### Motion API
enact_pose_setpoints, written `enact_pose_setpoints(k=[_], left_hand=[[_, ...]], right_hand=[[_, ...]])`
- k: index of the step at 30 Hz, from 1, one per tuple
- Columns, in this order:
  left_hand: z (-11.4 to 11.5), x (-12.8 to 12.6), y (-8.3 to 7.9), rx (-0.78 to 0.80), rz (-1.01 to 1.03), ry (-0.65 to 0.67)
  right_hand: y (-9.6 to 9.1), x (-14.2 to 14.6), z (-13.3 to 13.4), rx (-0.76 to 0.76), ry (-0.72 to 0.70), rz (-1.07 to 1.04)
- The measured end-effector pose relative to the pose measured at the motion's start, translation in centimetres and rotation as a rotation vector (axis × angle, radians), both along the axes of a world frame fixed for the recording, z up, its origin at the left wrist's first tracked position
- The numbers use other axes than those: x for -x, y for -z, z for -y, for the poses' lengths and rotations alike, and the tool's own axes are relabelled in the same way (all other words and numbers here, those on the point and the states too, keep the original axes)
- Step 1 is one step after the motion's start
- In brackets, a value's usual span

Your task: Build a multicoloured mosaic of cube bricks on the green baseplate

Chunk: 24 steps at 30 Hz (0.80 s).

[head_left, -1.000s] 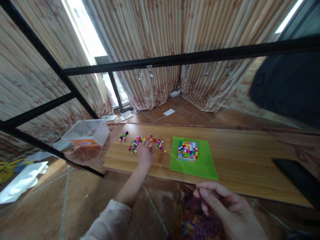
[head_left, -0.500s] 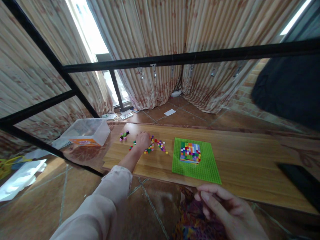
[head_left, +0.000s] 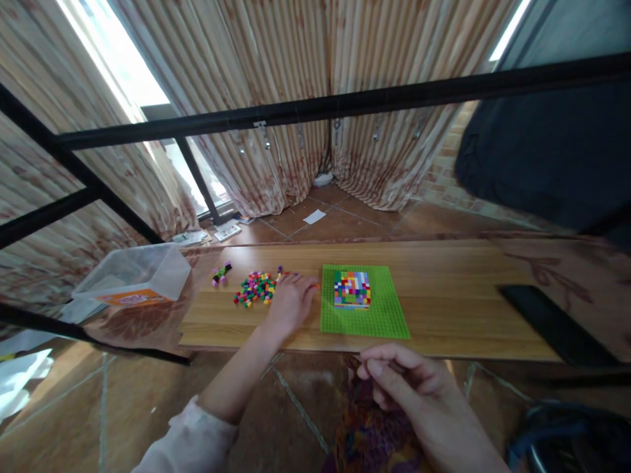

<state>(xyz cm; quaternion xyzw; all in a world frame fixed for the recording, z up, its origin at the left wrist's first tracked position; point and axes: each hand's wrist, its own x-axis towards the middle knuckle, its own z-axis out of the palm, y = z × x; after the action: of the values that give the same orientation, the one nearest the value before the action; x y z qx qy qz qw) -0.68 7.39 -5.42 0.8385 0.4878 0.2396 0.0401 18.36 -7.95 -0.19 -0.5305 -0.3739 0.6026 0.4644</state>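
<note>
A green baseplate (head_left: pixel 379 318) lies on a low wooden board (head_left: pixel 458 295), with a block of many-coloured small bricks (head_left: pixel 351 290) built on its far half. To its left lies a loose pile of small coloured bricks (head_left: pixel 254 288). My left hand (head_left: pixel 290 303) rests palm down on the board between the pile and the plate, fingers stretched toward the plate's left edge, over a few bricks. My right hand (head_left: pixel 419 407) hovers near my body below the board's front edge, fingers curled with thumb against forefinger; what it pinches is too small to see.
A clear plastic box (head_left: pixel 135 276) stands left of the board. A small pink-green-black brick piece (head_left: pixel 221 272) lies near the board's far left. A black flat object (head_left: pixel 552 325) lies at the right. Black metal bars (head_left: pixel 315 108) cross overhead. Curtains hang behind.
My left hand has slid from the far side of the brick pile rightward to beside the green plate. The view has shifted. My right hand keeps its curled pose.
</note>
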Motion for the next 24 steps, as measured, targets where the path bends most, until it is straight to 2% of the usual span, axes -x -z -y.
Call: enact_pose_setpoints(k=[4,8,18,24], left_hand=[[2.1,-3.9,-0.2,-0.023,0.011,0.079],[2.0,-5.8,0.2,-0.039,-0.02,0.065],[1.6,-7.0,1.7,-0.107,0.012,-0.025],[1.7,-7.3,2.3,-0.113,0.077,-0.025]], right_hand=[[-0.2,-0.2,0.1,0.001,0.005,-0.011],[-0.2,-0.4,0.3,-0.015,0.004,-0.018],[0.4,-0.9,0.2,-0.054,-0.025,-0.062],[0.5,-0.9,0.2,-0.053,-0.02,-0.073]])
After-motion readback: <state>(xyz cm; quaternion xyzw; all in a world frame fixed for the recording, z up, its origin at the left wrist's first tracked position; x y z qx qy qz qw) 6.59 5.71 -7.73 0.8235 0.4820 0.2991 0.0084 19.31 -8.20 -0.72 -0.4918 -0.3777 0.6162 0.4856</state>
